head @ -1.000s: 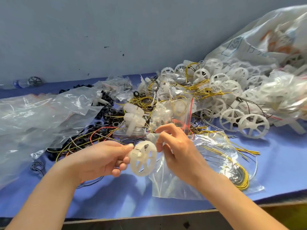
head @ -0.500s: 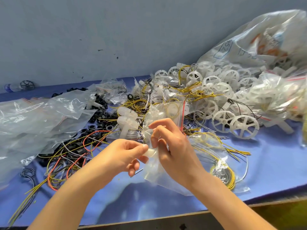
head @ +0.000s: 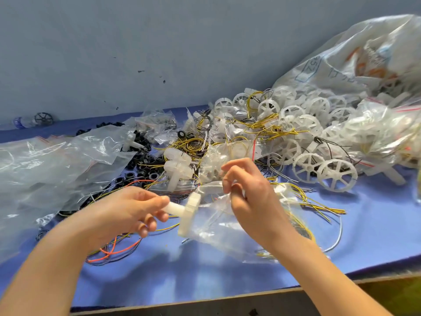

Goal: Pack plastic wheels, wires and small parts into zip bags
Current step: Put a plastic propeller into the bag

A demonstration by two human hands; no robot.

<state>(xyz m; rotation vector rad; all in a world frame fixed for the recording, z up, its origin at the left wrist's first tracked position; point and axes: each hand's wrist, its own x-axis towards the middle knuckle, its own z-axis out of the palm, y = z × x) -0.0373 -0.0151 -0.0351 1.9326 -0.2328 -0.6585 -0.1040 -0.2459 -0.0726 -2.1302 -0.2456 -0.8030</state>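
My left hand (head: pixel 134 208) pinches the axle stub of a white plastic wheel (head: pixel 188 213), which is turned edge-on at the mouth of a clear zip bag (head: pixel 218 229). My right hand (head: pixel 248 195) pinches the upper lip of that bag and holds it up above the blue table (head: pixel 364 224). Yellow wires (head: pixel 316 206) lie under and behind the bag. A heap of loose white wheels (head: pixel 319 169) sits at the right.
A stack of empty zip bags (head: pixel 45 169) covers the left. Black rings (head: pixel 141 165) and orange and yellow wires (head: pixel 114 249) lie in the middle left. Two white axle parts (head: pixel 177 167) stand behind my hands. A big sack (head: pixel 355 62) fills the back right. The table's front edge (head: pixel 205 304) is near.
The wheel has turned from face-on to edge-on and its rim has gone to the bag's mouth. My right hand has lifted the bag's lip. The view has shifted slightly.
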